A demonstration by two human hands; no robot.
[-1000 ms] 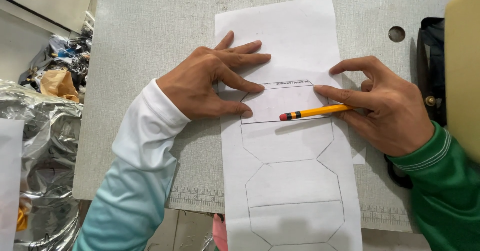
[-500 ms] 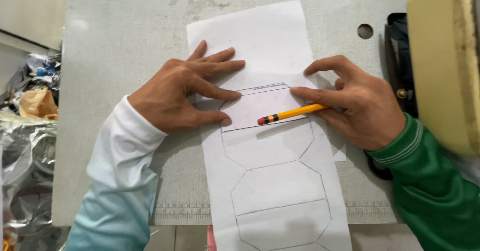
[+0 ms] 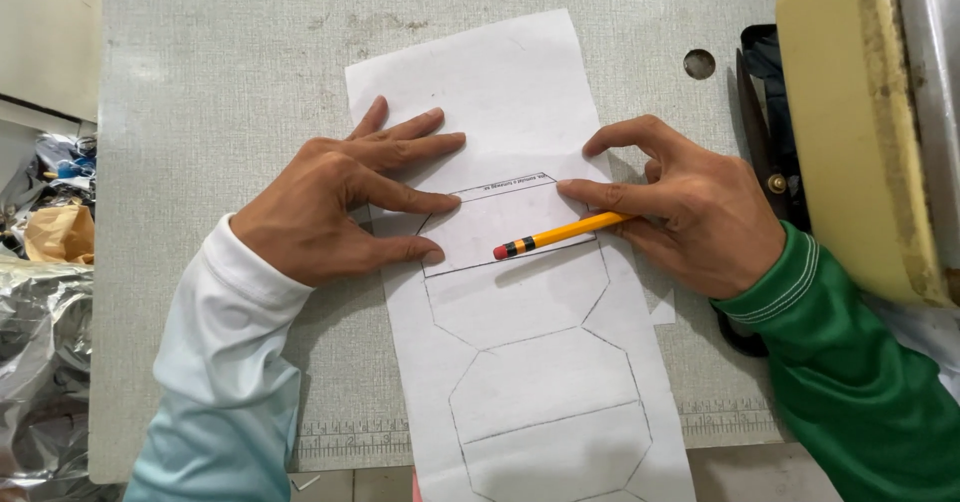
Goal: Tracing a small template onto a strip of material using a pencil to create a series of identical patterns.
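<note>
On the grey table (image 3: 220, 92), everything sits around the paper sheet.
Table: carries the paper sheet (image 3: 520, 92), laid lengthwise towards the person.
Paper sheet: bears pencilled outlines; a small template (image 3: 500, 227) lies on it mid-sheet.
Left hand (image 3: 340, 207): spread flat, fingers pressing the template's left edge, seemingly to keep it from slipping.
Right hand (image 3: 690, 212): pinching a yellow pencil (image 3: 560, 234) at the template's right edge, eraser end pointing left, forefinger extended.

matt white paper (image 3: 520, 262) – glossy yellow wooden pencil (image 3: 560, 234) – rough grey speckled tabletop (image 3: 230, 82)
</note>
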